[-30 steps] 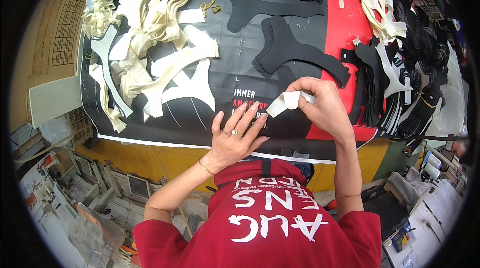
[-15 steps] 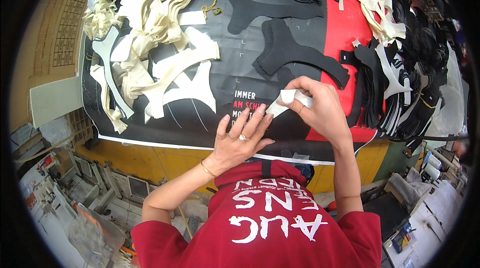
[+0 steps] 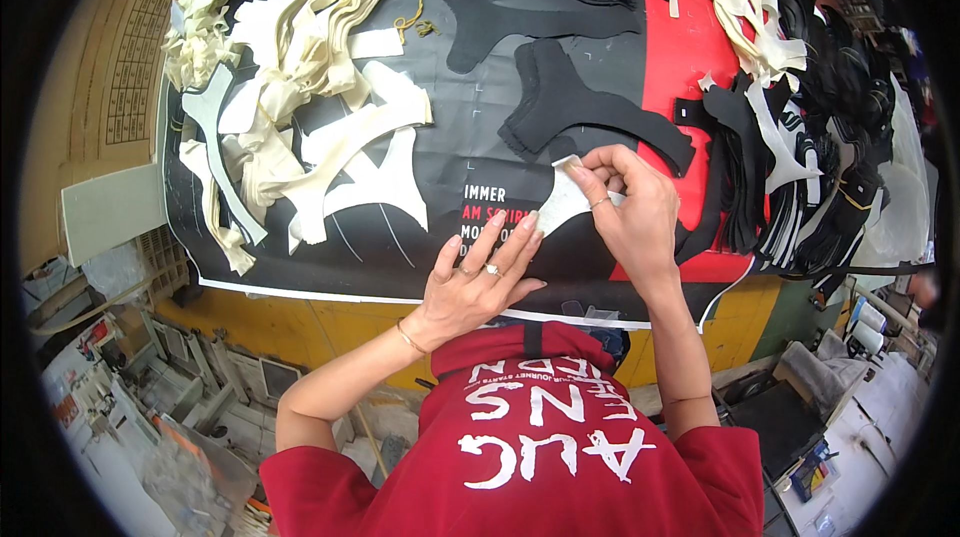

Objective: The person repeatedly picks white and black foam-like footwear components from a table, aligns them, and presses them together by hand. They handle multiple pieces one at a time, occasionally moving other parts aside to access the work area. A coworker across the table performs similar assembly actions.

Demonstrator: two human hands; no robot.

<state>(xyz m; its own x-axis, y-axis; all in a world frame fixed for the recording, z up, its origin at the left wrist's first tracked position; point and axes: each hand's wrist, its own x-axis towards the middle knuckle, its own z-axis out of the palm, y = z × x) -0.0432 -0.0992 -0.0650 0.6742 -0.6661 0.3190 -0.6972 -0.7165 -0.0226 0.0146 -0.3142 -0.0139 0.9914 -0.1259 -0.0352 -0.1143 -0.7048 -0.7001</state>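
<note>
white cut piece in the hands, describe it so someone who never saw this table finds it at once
On the black and red table cover, look at the near edge. The small white curved piece is pinched by the right hand and touched by the left hand. Unlike the cream pile, it is single and held.

I see 1 printed banner (image 3: pixel 430 237) spread flat over the table, black with a red panel at the right, white and red lettering near its middle, white edge nearest me. No packages or screens that I can tell.
</note>
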